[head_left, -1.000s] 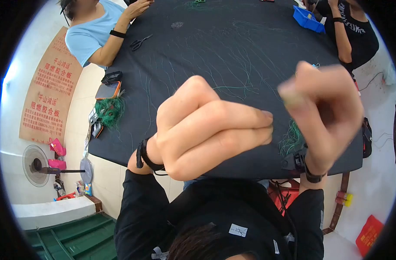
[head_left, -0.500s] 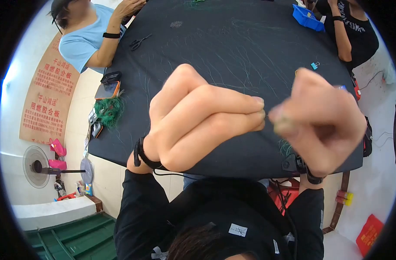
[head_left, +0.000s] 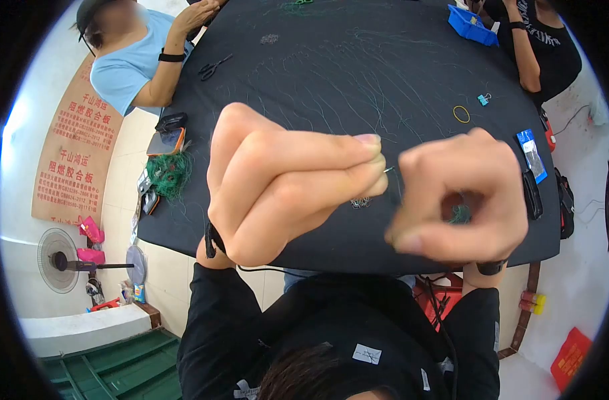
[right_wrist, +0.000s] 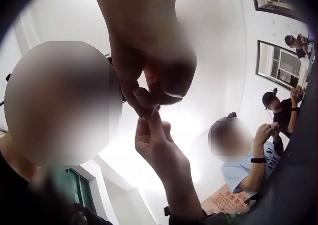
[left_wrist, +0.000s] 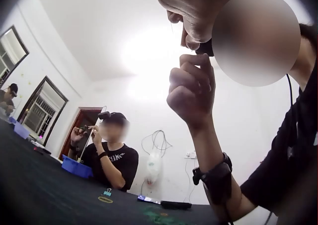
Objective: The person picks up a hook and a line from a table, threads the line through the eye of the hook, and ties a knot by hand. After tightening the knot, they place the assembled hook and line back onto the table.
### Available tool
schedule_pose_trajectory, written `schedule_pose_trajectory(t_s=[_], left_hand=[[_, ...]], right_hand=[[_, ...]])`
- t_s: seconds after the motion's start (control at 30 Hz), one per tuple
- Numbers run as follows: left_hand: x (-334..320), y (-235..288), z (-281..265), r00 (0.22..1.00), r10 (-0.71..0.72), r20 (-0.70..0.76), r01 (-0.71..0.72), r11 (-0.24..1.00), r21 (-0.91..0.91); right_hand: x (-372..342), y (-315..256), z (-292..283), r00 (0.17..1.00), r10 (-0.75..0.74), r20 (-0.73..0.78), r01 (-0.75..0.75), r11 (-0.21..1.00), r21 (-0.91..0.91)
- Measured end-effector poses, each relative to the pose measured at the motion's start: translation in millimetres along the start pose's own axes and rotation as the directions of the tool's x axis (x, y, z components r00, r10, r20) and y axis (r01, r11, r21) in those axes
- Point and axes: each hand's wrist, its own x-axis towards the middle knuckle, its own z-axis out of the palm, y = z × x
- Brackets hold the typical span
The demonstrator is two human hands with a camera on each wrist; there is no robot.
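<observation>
In the head view, the left hand [head_left: 284, 180] is raised over the dark table with its fingers folded, pinching a tiny pale, thin piece [head_left: 388, 169] at the fingertips. Just to its right, the right hand [head_left: 494, 193] curls into a ring, thumb toward the left; whether its fingertips hold anything is unclear. Green strands [head_left: 460, 213] show through that ring. The left wrist view has the left hand [left_wrist: 203, 11] above the curled right hand [left_wrist: 191, 91]. Seen from the right wrist, the fingertips of the right hand [right_wrist: 159, 71] and left hand [right_wrist: 164, 145] meet or nearly meet.
On the black cloth [head_left: 358, 240] lie thin green strands, scissors [head_left: 214, 67], a green tangle [head_left: 169, 175], a yellow ring [head_left: 461, 114], a teal clip [head_left: 484, 99], a blue packet [head_left: 532, 156] and a blue tray [head_left: 473, 27]. Two other people sit across the table.
The left hand has moved left. After coming close to it, the right hand has shifted down and turned, its ring now facing the view. The yellow ring and blue packet have come into full view.
</observation>
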Motion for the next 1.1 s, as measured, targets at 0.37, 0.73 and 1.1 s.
schedule_pose_trajectory(t_s=[0.37, 0.73, 1.1], left_hand=[[-2, 7, 9, 0.999, 0.037, 0.012, -0.037, 0.998, -0.053], [-3, 17, 0, 0.998, 0.047, 0.032, -0.048, 0.998, 0.04], [3, 6, -11, 0.993, -0.056, 0.104, 0.058, 0.998, -0.021]], right_hand=[[-5, -10, 0, 0.939, -0.167, -0.301, 0.099, 0.969, -0.226], [12, 27, 17, 0.943, -0.048, -0.329, 0.061, 0.998, 0.028], [19, 37, 26, 0.963, 0.067, -0.26, -0.028, 0.988, 0.154]])
